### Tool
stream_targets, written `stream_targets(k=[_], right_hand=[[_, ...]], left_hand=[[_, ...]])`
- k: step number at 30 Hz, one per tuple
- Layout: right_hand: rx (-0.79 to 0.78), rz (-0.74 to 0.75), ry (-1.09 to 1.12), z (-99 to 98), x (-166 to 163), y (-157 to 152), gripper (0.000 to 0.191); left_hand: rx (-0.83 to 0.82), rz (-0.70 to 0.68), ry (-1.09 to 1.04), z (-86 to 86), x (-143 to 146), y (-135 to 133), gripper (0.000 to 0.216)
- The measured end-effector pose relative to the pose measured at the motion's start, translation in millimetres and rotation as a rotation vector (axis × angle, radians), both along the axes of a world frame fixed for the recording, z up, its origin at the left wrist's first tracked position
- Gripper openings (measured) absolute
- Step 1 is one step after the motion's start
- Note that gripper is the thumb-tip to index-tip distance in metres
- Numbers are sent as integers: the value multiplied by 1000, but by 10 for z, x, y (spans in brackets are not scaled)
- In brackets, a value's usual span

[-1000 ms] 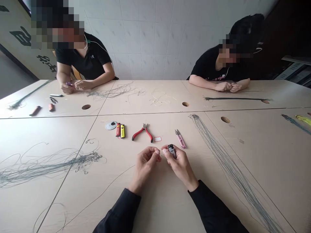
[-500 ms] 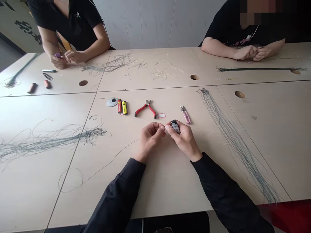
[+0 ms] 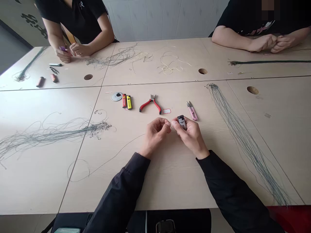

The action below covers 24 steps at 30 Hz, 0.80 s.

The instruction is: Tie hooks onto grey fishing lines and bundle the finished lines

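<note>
My left hand [image 3: 157, 134] is closed in a pinch on a thin line [image 3: 116, 153], which trails left over the table and ends in a loose loop. Held upright in my right hand [image 3: 190, 134] is a black and silver lighter [image 3: 181, 122]. Right thumb and forefinger are pressed together, and their tips come close to my left fingertips. What lies between the fingertips is too small to make out. Red-handled pliers [image 3: 151, 104] lie open beyond my hands. Pink thread snips [image 3: 192, 110] rest just past the lighter.
A red lighter [image 3: 124, 101], a yellow lighter [image 3: 129, 102] and a white spool [image 3: 116, 96] lie left of the pliers. Line bundles with small dark hook-like ends lie left [image 3: 55, 135] and right [image 3: 239, 132]. Two people sit opposite, forearms on the table [image 3: 170, 181].
The camera's view has shifted, so everything sits a little further right and higher. My fingertips appear slightly further apart. Both hands keep their grips.
</note>
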State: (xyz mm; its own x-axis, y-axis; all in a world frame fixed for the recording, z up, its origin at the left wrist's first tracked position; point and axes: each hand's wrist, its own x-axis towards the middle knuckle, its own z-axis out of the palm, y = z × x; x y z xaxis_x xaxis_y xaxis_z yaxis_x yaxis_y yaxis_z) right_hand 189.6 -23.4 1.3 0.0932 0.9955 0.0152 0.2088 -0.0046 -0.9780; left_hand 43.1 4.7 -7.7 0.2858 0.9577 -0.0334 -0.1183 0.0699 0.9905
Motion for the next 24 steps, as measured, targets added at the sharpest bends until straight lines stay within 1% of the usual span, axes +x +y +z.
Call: stream_targets(k=[4,7,10,13,16,18,21,24], right_hand=[[-10,-28,46,-17,11,0,31],[-10,-37,83,-41,13,2,31],[-7,-62,130,-64,6,10,31],[-37,-106,224,-55,1,15,28],[-73,-104,317,6,5,22,25],[-63,-93,328,68,5,42,24],[-31,-77,279,155,-4,109,27],[-17,-42,245,175,-20,191,31]], left_hand=[[11,18,-15,21,-7,-8,23],[13,38,-47,86,-22,-24,22],[-2,54,-91,195,-94,-35,20],[-3,90,-130,334,-237,-5,18],[25,141,-134,466,-347,79,17],[27,152,-130,514,-345,141,17],[2,107,-139,483,-249,203,20],[-17,57,-146,340,-147,224,23]])
